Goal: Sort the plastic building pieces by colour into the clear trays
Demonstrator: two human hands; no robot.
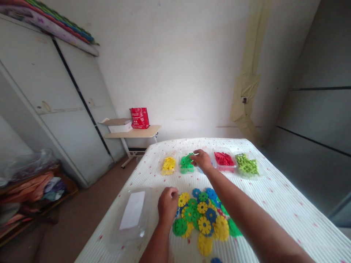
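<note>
A heap of flat plastic snowflake pieces (204,219) in yellow, green, blue and red lies on the white table (287,212). My left hand (168,205) rests curled at the heap's left edge, fingers closed, touching the yellow pieces. My right hand (202,160) reaches far across to a row of clear trays and hovers by the tray of green pieces (187,164), fingers pinched together; what they hold is too small to make out. A tray of yellow pieces (168,165) stands left of it, a tray of red pieces (225,160) and one of lime-green pieces (247,165) to the right.
A clear empty container with a white label (133,215) lies at the table's left. Beyond the table stand a small side table (133,133) with a red bag (139,117), a white wardrobe (55,109) and a cluttered low shelf (33,190).
</note>
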